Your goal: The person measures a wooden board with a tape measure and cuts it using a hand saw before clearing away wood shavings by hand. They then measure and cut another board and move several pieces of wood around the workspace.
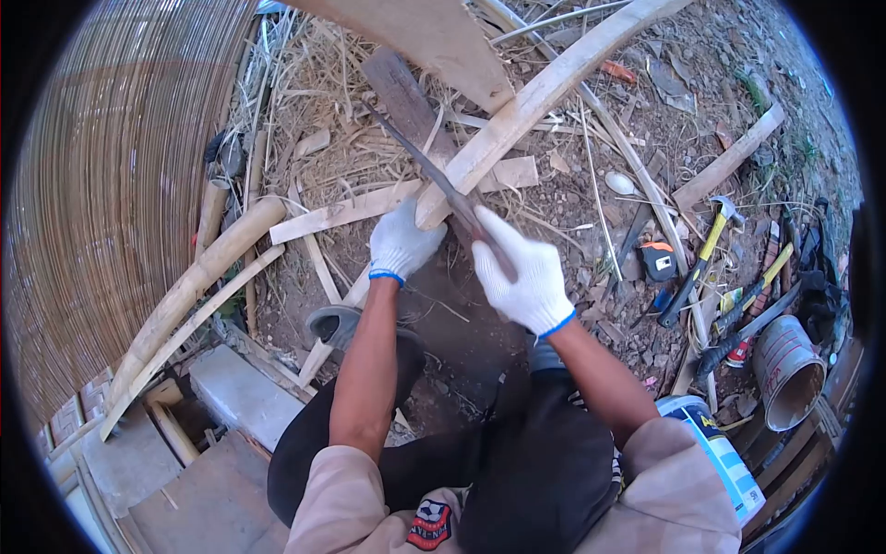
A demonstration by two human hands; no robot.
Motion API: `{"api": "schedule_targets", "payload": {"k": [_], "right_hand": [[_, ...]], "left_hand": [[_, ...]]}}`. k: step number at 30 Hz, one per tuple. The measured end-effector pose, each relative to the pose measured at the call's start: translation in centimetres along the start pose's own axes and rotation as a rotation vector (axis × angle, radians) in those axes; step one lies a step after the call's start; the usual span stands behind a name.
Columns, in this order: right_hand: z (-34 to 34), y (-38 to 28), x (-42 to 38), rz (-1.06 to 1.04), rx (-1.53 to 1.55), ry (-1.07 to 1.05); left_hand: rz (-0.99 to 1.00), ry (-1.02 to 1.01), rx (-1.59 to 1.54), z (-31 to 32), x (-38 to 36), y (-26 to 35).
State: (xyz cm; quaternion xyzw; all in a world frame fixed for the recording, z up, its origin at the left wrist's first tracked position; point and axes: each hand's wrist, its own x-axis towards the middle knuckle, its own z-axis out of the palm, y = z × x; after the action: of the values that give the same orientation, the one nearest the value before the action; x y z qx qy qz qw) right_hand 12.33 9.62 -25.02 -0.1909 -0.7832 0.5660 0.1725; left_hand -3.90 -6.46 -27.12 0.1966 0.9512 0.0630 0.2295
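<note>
My right hand [528,272], in a white knit glove with a blue cuff, is closed round the brown handle of a long knife [426,168]. The dark, narrow blade points up and left, crossing over the near end of a long, curved bamboo piece [528,115]. My left hand [403,242], gloved the same way, grips that near end from the left, its fingertips partly hidden by the bamboo. Beneath the crossing lies a dark wooden block [399,85]. A flat pale strip [346,210] passes behind the bamboo.
Shavings litter the ground. To the right lie a tape measure [659,262], a yellow-handled hammer [709,247], a rusty can [791,374] and a paint bucket [724,452]. At left are a bamboo pole [198,277], a slatted screen [120,185] and concrete blocks [245,397].
</note>
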Motion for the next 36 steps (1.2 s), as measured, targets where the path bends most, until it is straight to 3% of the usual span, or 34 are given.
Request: {"api": "schedule_targets", "payload": {"k": [8, 15, 18, 20, 22, 24, 26, 30, 36], "right_hand": [[-10.1, -0.8, -11.3, 0.101, -0.124, -0.177], [-0.2, 0.8, -1.2, -0.029, 0.029, -0.004], [-2.9, 0.0, -3.8, -0.024, 0.0, -0.014], [-7.1, -0.4, -8.2, 0.078, -0.052, -0.13], [-9.8, -0.6, -10.8, 0.034, -0.061, -0.138], [-9.1, -0.4, -10.1, 0.087, -0.04, -0.132], [-5.8, 0.1, -6.5, 0.108, -0.004, -0.127], [1.3, 1.7, 0.1, -0.081, 0.024, 0.027], [-7.7, 0.3, -9.0, 0.04, -0.043, -0.124]], "left_hand": [[0.023, -0.008, -0.067, 0.1, 0.3, -0.4], [-0.04, -0.091, -0.057, -0.5, 0.4, -0.1], [0.053, -0.054, -0.115, -0.7, 0.5, -0.2], [0.019, -0.089, -0.086, -1.3, 0.5, 0.5], [-0.023, -0.121, -0.067, -1.2, 0.2, 0.4], [-0.039, -0.145, -0.052, -1.1, 0.6, 0.3], [-0.01, -0.093, -0.074, -0.8, 0.5, 0.2], [-0.024, -0.108, -0.068, -0.6, 0.5, -0.2], [0.04, -0.083, -0.087, -0.7, 0.7, -0.3]]}}
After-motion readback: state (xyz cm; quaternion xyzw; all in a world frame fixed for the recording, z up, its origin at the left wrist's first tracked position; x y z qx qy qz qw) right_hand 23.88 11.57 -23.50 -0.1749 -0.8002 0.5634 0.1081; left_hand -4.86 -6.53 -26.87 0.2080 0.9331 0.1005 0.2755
